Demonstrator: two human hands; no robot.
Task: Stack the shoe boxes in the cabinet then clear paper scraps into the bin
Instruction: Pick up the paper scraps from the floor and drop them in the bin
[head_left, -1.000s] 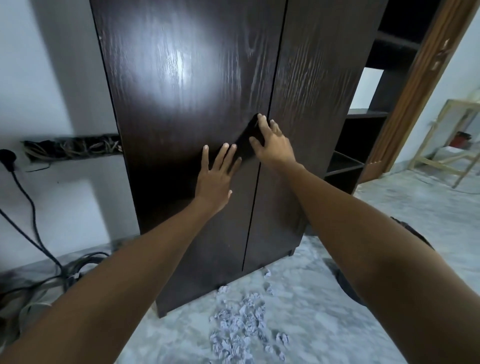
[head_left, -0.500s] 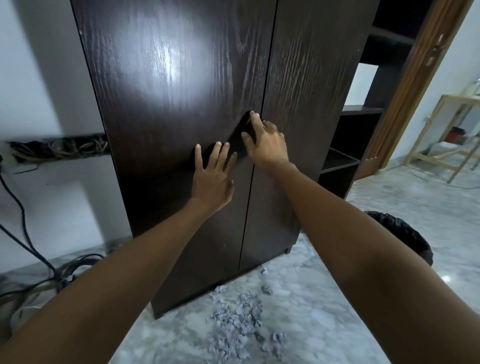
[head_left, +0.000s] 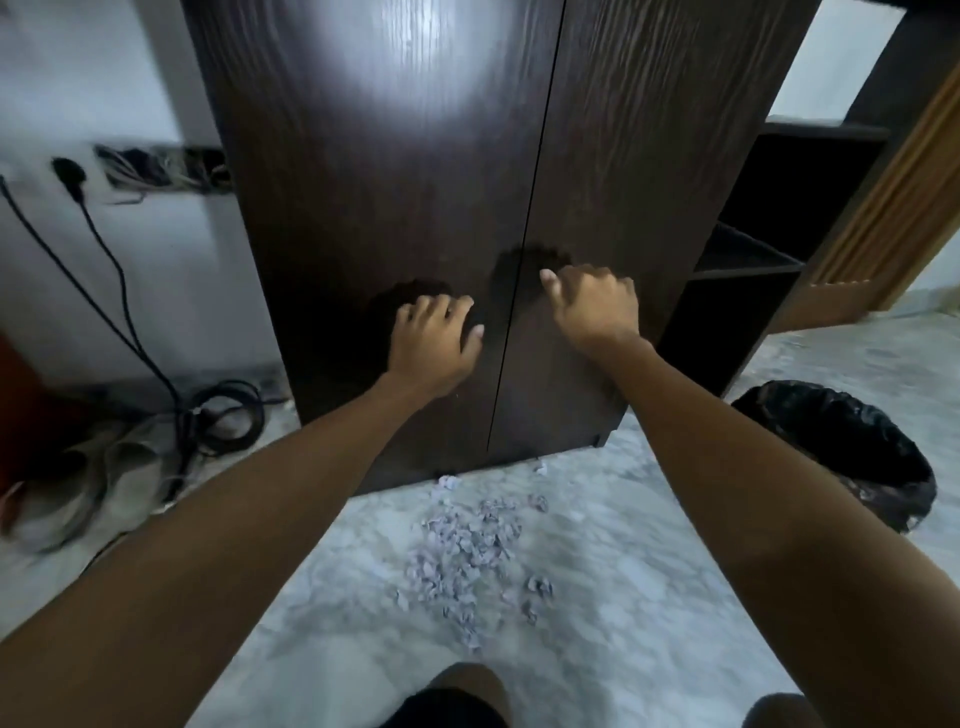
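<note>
Nearest the camera, on the marbled floor (head_left: 597, 597), a loose pile of paper scraps (head_left: 462, 551) lies just in front of the cabinet base, with a few stray pieces at the cabinet foot. To the right, well apart from the pile, stands the bin (head_left: 852, 452), lined with a black bag. Both forearms reach forward over the scraps to the cabinet (head_left: 395, 171), whose two dark wood-grain doors are closed along the centre seam; the shoe boxes do not show. Compared with the earlier frames, where both hands lay with straight, spread fingers on the door faces at the seam, the left hand (head_left: 434, 343) now has its fingers curled against the left door and holds nothing, and the right hand (head_left: 595, 306) has its fingers curled against the right door with the forefinger pointing at the seam, also holding nothing. Both hands now sit lower on the doors. Farther left, cables (head_left: 223, 415) coil on the floor below the wall.
</note>
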